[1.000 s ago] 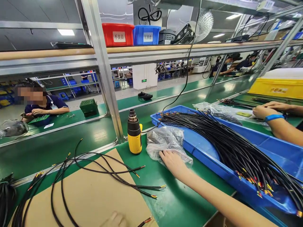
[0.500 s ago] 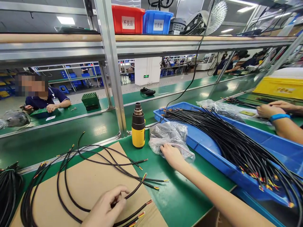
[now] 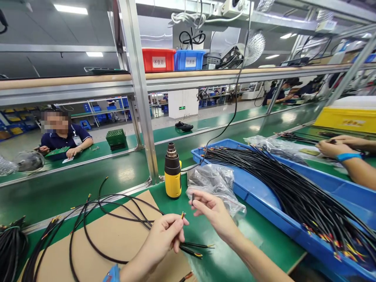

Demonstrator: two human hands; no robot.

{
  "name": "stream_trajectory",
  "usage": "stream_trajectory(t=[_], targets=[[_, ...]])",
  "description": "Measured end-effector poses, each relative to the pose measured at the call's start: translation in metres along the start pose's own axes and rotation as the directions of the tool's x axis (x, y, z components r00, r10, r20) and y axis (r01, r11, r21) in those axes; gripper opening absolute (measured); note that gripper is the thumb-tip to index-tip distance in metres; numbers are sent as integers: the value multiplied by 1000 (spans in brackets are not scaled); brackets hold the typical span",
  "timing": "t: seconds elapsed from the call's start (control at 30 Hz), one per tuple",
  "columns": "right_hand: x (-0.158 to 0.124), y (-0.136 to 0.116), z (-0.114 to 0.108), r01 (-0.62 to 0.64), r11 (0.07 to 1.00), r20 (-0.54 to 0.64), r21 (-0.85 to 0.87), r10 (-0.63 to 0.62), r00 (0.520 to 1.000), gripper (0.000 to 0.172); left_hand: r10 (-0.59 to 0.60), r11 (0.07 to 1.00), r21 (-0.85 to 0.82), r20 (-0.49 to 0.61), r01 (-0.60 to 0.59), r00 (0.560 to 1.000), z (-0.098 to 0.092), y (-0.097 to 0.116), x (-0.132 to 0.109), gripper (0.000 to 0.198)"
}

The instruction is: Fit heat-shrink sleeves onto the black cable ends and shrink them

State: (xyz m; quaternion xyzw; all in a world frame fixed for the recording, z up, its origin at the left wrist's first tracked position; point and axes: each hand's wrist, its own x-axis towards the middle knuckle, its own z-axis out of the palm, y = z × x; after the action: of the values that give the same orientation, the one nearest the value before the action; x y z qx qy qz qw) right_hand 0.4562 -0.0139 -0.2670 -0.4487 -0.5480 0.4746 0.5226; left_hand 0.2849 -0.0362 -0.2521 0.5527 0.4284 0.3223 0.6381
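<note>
My left hand point(image 3: 164, 235) is closed on a black cable, whose stripped end point(image 3: 183, 215) with thin coloured wires sticks up past the thumb. Just to its right, my right hand point(image 3: 214, 213) pinches a short piece of black heat-shrink tube point(image 3: 193, 198) between thumb and fingers. The tube and the wire end are close but apart. Behind the right hand lies a clear plastic bag point(image 3: 211, 177) with dark contents. A yellow and black heat gun point(image 3: 173, 178) stands upright beside the bag. More black cables point(image 3: 85, 235) loop over a cardboard sheet point(image 3: 111, 231) on the left.
A long blue tray point(image 3: 249, 184) full of black cables point(image 3: 282, 184) runs along the right. A metal post point(image 3: 143, 105) rises behind the heat gun. At far right, a co-worker's hands point(image 3: 337, 147) work near a yellow bin point(image 3: 346, 117). Another person point(image 3: 66, 135) sits across the bench.
My right hand has left the plastic bag and come nearer, now with the heat-shrink tube. My left hand has lifted the cable end up and right toward it. The view has tilted up.
</note>
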Motion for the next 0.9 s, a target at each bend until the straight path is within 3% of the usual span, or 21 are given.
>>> stream_trajectory(t=[0.1, 0.23, 0.4, 0.63, 0.9], targets=[[-2, -14, 13, -118, 943, 66, 312, 103, 992, 31, 17, 1000, -2, -22, -17, 1000, 0, 3, 1, 43], [-2, -18, 19, -175, 889, 149, 423, 122, 981, 30, 36, 999, 29, -44, -35, 998, -1, 3, 1, 44], [-4, -19, 22, -187, 888, 186, 420, 117, 975, 37, 94, 992, 93, -41, -90, 995, -3, 3, 1, 43], [-2, -25, 26, -184, 899, 162, 399, 128, 978, 34, 237, 941, 261, -60, -214, 970, -2, 2, -1, 35], [-4, -26, 23, -70, 962, 148, 264, 31, 989, 23, 231, 938, 280, -60, -206, 971, -4, 5, -4, 33]])
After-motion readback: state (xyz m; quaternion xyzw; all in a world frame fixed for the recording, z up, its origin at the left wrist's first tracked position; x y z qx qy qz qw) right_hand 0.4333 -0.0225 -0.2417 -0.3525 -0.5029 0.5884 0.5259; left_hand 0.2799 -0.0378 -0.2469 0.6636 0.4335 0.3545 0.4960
